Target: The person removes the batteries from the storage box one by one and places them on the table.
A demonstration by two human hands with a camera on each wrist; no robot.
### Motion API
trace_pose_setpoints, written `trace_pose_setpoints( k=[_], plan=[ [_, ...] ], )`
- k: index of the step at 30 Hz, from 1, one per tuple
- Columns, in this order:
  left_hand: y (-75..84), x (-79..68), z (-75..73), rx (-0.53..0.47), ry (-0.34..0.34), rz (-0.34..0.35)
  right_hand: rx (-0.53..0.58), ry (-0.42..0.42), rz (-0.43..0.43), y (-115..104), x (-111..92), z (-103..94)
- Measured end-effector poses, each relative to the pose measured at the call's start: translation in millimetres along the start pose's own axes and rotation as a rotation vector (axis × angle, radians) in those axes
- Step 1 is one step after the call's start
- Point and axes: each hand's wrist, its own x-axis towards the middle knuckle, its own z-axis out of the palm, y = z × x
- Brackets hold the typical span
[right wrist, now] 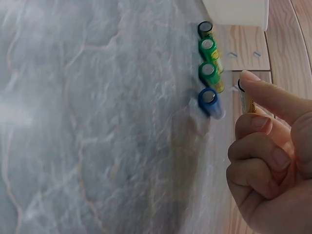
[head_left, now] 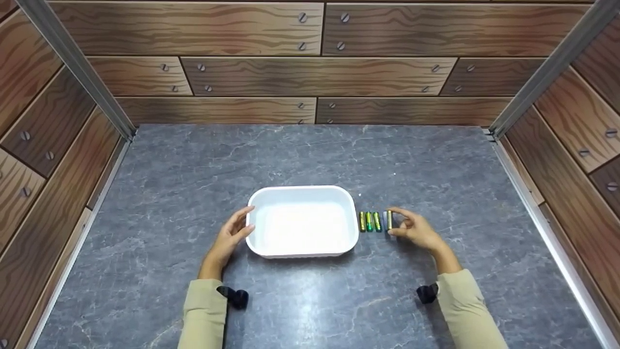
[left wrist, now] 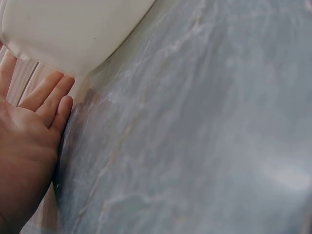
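Note:
A white rectangular tub [head_left: 302, 220] with rounded corners stands upright on the grey marbled table. My left hand [head_left: 231, 235] touches its left side with extended fingers; the left wrist view has the fingertips against the tub's wall [left wrist: 73, 29]. To the tub's right, my right hand [head_left: 417, 231] pinches a dark, gold-banded battery [right wrist: 248, 103] between thumb and index finger, the other fingers curled into the palm. Beside it lies a row of small batteries: a dark and gold one [head_left: 362, 222], two green and yellow ones [head_left: 369, 222], and a blue one [right wrist: 210, 101] closest to the pinched battery.
The table [head_left: 310, 155] is bounded by wood-patterned walls [head_left: 310, 75] at the back and sides, with metal posts [head_left: 77, 68] at the corners. Black wrist cameras [head_left: 234, 296] are strapped at both sleeve cuffs. A bright reflection lies on the table before the tub.

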Motion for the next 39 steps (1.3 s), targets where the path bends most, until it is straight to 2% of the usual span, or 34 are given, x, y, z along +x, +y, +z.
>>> trace_pose_setpoints(
  k=[6, 24, 31, 39],
  plan=[
    [-0.7, 0.3, 0.1, -0.004, 0.0, 0.004, -0.018, 0.013, -0.012, 7.9, 0.8, -5.1],
    [-1.4, 1.0, 1.7, 0.029, 0.003, 0.003, -0.121, 0.0, 0.052, 30.2, 7.4, -14.3],
    [-1.9, 1.2, 2.6, 0.03, -0.006, 0.006, -0.083, 0.016, 0.064, 31.1, 5.7, -12.0],
    [-3.1, 0.2, 6.2, 0.044, 0.004, 0.05, -0.051, 0.018, 0.084, 29.4, 4.7, -12.9]
  ],
)
